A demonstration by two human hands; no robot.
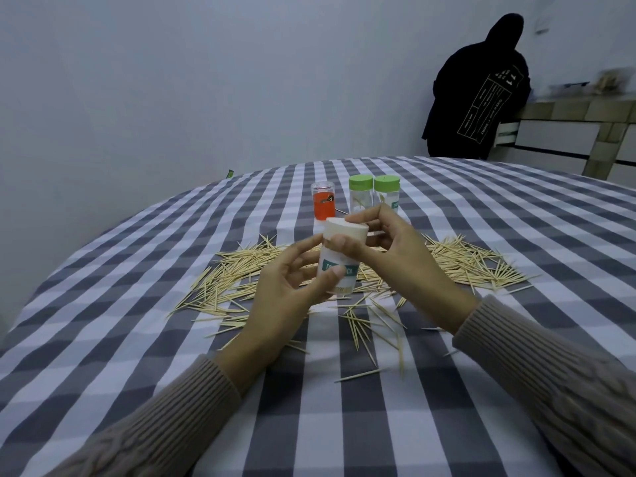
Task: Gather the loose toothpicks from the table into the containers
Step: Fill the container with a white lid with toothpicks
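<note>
I hold a white cylindrical toothpick container point(339, 266) with a teal label above the table. My left hand point(289, 297) grips its lower body, thumb across the label. My right hand point(385, 246) grips its pale cap point(347, 229) from the right, thumb and fingers curled round it. Loose toothpicks point(234, 270) lie scattered in a wide arc on the checked tablecloth point(137, 321), with more toothpicks point(475, 261) on the right and some near me. Behind stand an orange-labelled clear container point(324, 205) and two green-capped containers, one point(360, 197) beside the other point(387, 196).
A person in a dark hooded top point(478, 94) stands at the far right, leaning on a cabinet with drawers point(557, 132). A pale wall runs behind the table's far edge.
</note>
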